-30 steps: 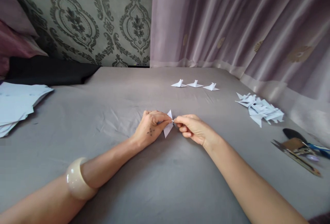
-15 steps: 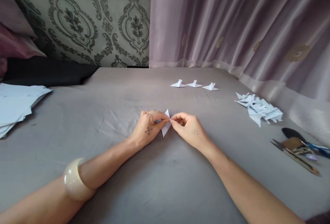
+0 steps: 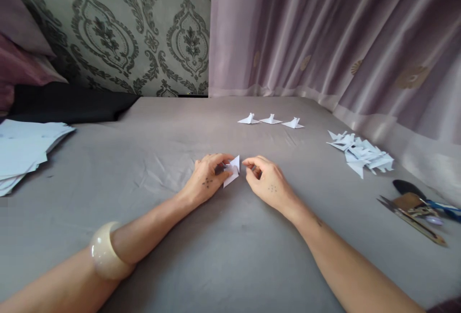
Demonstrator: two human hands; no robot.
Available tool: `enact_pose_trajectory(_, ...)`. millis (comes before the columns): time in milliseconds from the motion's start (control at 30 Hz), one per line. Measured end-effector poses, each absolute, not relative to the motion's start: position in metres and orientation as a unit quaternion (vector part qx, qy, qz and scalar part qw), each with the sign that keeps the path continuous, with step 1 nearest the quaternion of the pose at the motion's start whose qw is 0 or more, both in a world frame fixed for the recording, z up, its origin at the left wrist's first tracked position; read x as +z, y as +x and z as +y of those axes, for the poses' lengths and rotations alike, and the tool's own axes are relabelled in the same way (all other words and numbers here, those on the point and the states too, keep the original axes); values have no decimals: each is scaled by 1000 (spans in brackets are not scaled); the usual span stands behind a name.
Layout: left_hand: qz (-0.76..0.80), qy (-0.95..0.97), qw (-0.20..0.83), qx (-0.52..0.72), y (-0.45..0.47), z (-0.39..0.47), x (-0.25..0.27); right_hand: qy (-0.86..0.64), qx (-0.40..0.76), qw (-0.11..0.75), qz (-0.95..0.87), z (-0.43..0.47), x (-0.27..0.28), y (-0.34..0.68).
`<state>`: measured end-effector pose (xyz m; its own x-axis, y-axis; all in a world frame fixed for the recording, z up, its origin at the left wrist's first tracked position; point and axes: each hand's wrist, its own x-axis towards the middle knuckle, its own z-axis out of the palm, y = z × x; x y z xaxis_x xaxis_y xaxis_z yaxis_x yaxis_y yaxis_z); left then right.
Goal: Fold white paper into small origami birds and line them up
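In the middle of the grey cloth surface, my left hand [image 3: 205,178] pinches a small folded white paper piece [image 3: 232,171] between thumb and fingers. Pointed corners of the paper stick out to the right of the fingertips; part of it is hidden behind the hand. Just right of the paper is my right hand [image 3: 268,181], its thumb and index finger slightly apart and nothing between them. A small gap separates it from the paper. Further back, three folded paper figures [image 3: 272,119] with spread points stand in a row.
A heap of folded paper pieces [image 3: 362,152] lies at right, near the curtain [image 3: 273,30]. Nearer are scissors [image 3: 410,219] beside a brown item and other small things. A stack of white paper [image 3: 29,150] lies at left, before a black cloth [image 3: 68,102].
My right hand has let go of the folded paper and drawn slightly right. The paper has turned a little in my left hand. The view has tilted up slightly.
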<state>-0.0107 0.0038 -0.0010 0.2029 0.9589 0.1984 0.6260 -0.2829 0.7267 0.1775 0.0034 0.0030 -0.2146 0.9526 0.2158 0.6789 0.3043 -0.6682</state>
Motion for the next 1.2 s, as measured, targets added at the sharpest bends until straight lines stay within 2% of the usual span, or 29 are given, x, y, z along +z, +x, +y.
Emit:
enact_pose_trajectory(267,525,704,303,371,-15,6,-6,-547,237,281,-752,1,-1,174)
enact_pose_trajectory(433,523,700,315,371,-14,10,-9,-564,205,238,-764,-2,0,164)
enact_pose_trajectory(700,494,706,330,385,-12,17,-16,-598,153,233,-751,-4,-1,151)
enact_pose_trajectory(933,528,721,246,375,-17,15,-18,-596,173,249,-743,-3,-2,145)
enact_pose_trajectory(1200,445,728,362,375,-28,23,-13,-577,170,287,-745,-2,1,141)
